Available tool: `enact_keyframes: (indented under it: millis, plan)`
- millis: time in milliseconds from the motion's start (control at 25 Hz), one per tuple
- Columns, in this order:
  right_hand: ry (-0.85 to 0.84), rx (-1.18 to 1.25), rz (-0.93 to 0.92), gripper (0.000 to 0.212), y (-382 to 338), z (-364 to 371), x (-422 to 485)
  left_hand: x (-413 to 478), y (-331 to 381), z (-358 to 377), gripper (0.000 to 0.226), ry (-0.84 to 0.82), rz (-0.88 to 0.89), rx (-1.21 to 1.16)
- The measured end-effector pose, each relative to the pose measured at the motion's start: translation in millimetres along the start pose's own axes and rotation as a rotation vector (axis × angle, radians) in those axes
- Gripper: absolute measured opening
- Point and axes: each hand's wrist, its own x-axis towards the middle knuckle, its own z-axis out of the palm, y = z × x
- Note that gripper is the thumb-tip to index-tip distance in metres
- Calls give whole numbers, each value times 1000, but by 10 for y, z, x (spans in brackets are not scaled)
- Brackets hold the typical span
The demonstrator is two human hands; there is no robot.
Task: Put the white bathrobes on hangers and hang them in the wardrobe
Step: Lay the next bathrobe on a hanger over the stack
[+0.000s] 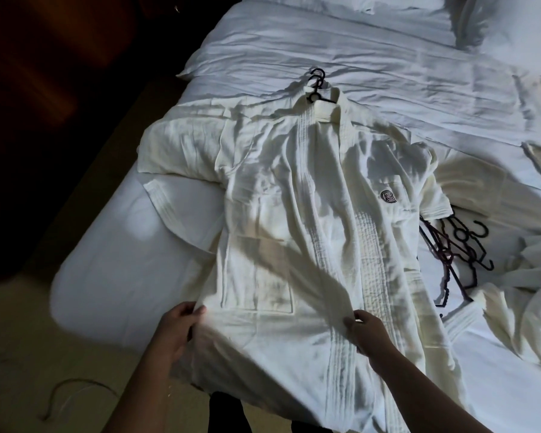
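White cotton bathrobe [294,198] spread front-up on white-sheeted bed [107,251]; black plastic hanger hooks [316,79] poke from collar; left hand [178,329] fingers clamped on robe's side edge; right hand [369,332] fingers curled, pinching cloth at quilted front band; spare black hangers [459,248] just beside robe, near second crumpled robe [512,317].

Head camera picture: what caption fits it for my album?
The left hand and right hand hold a white bathrobe, on black hangers, flat on the bed.
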Motion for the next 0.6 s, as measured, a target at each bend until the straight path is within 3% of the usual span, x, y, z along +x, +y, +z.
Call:
enact_keyframes:
  millis: [120,240,400,520,600]
  plan:
    - [-28,188,50,9,55,22,-79,-7,-27,145,8,78,80,169]
    - [-280,150,111,13,66,-120,-162,-82,15,279,6,72,142,437]
    - [-73,14,14,14,123,-143,-197,-122,34,258,12,171,154,426]
    - [-165,-11,77,5,233,-118,-288,-164,-159,259,27,65,101,446]
    - [-125,-135,32,4,360,-95,-290,-157,-235,207,27,142,119,539]
